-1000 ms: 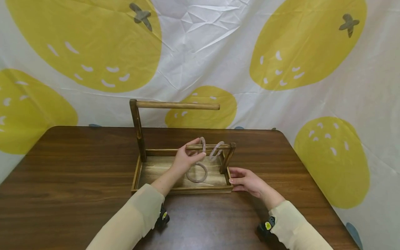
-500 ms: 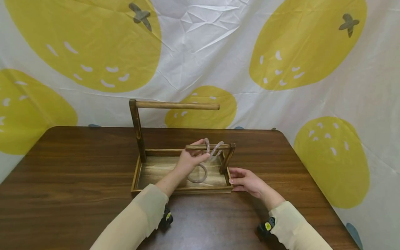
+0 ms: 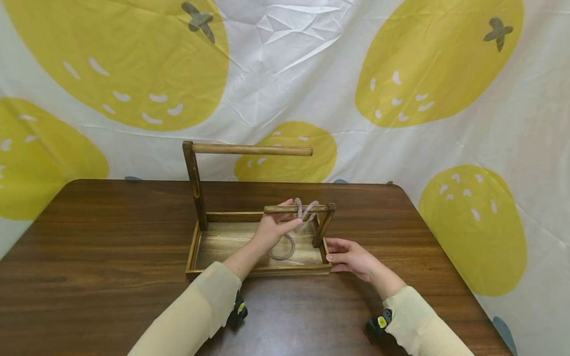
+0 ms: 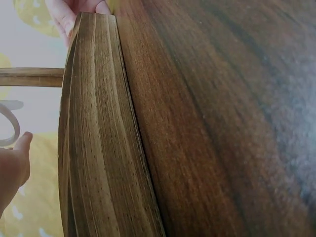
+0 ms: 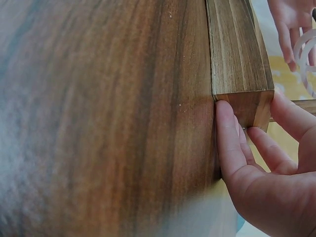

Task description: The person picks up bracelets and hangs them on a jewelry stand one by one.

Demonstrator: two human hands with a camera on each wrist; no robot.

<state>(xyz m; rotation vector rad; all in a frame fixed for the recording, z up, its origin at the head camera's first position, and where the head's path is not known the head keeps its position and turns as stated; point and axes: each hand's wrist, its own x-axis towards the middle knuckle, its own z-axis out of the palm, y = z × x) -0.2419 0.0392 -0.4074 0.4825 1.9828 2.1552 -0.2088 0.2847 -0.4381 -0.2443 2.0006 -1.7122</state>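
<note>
A brown wooden jewelry stand (image 3: pixel 285 270) has a tray base, a tall post with a long upper bar (image 3: pixel 254 149) at left and a short post with a lower bar (image 3: pixel 278 209) at right. My left hand (image 3: pixel 269 231) pinches a pale translucent bangle (image 3: pixel 298 207) that hangs round the lower bar. A second bangle (image 3: pixel 310 210) hangs tilted on that bar, close to its post. A third bangle (image 3: pixel 282 256) lies in the tray, partly hidden behind my left hand. My right hand (image 5: pixel 266 182) grips the tray's right end, thumb and fingers against its corner.
The stand sits on a dark wooden table (image 3: pixel 107 232). A white cloth with yellow fruit prints (image 3: pixel 285 89) hangs behind the table. The upper bar's free end points right, above and behind the lower bar.
My left hand has moved right along the lower bar with its bangle, up against the hanging one. The right hand and the stand have stayed in place.
</note>
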